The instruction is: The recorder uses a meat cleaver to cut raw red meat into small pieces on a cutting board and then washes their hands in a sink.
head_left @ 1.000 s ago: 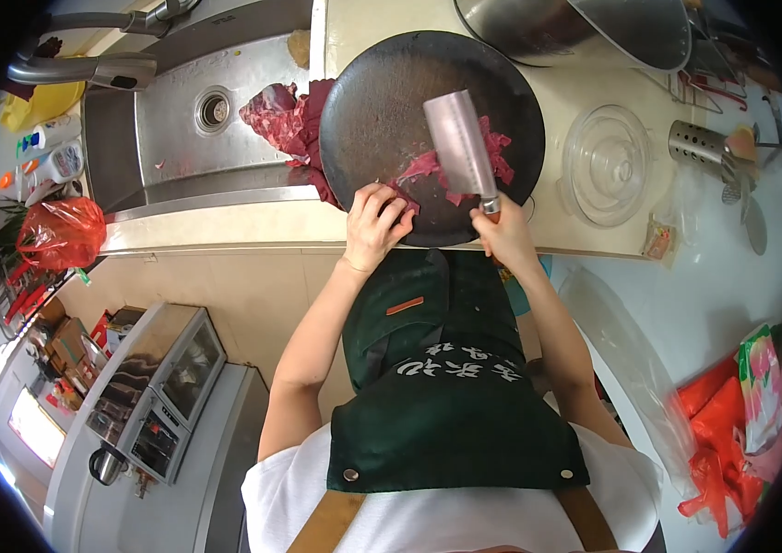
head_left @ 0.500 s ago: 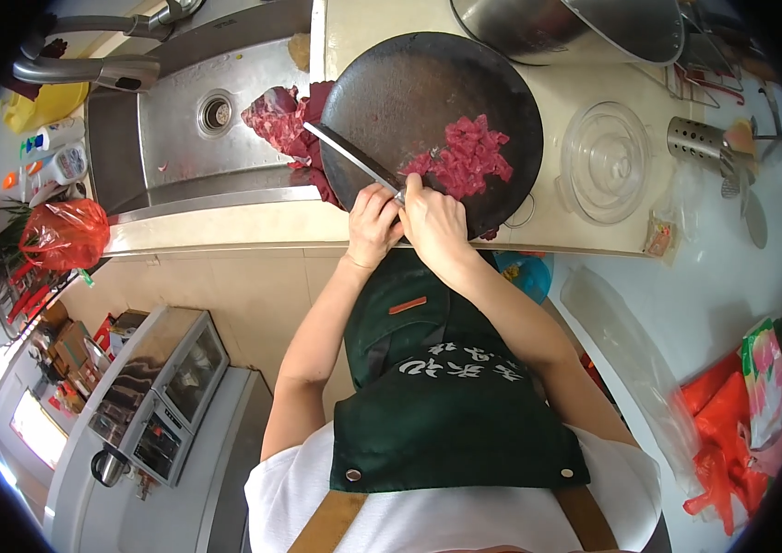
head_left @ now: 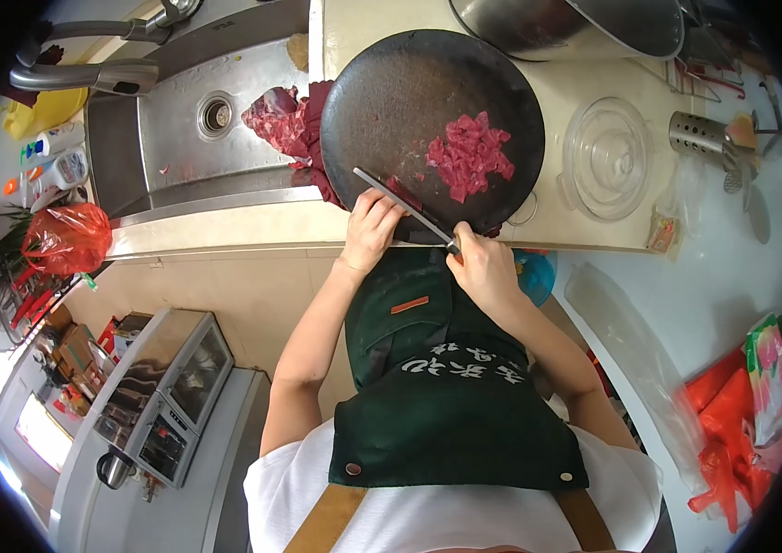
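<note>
At near edge of board (head_left: pixel 382 101), my R hand (head_left: pixel 485 268) grips cleaver (head_left: pixel 423 221), now apart from L hand (head_left: pixel 371 230) (curled; can't tell if pinching).

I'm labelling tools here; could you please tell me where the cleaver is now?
In the head view, the cleaver is over the near side of the round chopping board, held in the right hand, close beside the left hand.

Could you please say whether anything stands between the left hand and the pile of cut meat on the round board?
Yes: the cleaver, in the grip of the right hand, slants between the left hand and the pile of cut meat. A darker piece of meat lies just beyond it.
</note>
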A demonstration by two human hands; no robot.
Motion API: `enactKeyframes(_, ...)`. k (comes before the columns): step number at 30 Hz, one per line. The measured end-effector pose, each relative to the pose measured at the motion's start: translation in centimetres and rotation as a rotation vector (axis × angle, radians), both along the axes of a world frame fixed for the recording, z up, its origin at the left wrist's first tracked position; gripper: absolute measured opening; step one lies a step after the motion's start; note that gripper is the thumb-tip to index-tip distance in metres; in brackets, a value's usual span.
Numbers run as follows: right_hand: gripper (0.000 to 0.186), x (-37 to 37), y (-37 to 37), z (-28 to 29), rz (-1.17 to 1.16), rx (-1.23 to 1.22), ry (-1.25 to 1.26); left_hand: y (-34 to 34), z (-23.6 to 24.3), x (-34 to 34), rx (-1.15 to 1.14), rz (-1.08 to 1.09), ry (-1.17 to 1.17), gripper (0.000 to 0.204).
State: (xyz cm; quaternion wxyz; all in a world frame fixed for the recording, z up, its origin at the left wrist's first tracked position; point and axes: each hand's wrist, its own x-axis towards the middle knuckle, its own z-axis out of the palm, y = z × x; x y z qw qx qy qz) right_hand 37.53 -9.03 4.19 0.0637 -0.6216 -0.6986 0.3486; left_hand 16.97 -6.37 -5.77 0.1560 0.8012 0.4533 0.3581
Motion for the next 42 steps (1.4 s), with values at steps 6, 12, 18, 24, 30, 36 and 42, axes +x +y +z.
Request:
enactKeyframes(6,0.032,0.9,-0.6,0.4,0.106,-0.036,-0.098,0.3,0.0,0.1,-0.003,-0.009,-0.005,0.021)
enactKeyframes(12,0.036,1.2,-1.5,1.0,0.095,-0.145,-0.181,0.1,-0.3,0.0,-0.022,0.01,-0.027,0.023)
enactKeyframes(18,0.034,-2.2,1.6,-1.8,0.084,-0.033,-0.065,0.3,-0.6,-0.2,-0.039,0.015,-0.023,0.024)
enactKeyframes(24,0.033,2.2,-2.4,-0.4,0.051,-0.196,-0.16,0.6,0.5,0.1,-0.084,-0.049,-0.042,0.024)
enactKeyframes(30,0.029,-4.2,4.3,-1.9,0.073,-0.07,-0.121,0.3,-0.2,0.1,-0.103,-0.032,-0.038,0.025)
enactKeyframes(36,0.017,3.4,3.9,-5.0,-0.479,-0.528,0.52,0.5,0.1,0.4,-0.077,-0.024,-0.048,0.026)
enactKeyframes(42,0.014,3.7,2.9,-1.4,-0.317,-0.07,0.191,0.1,0.5,0.4,-0.003,0.056,0.026,0.027)
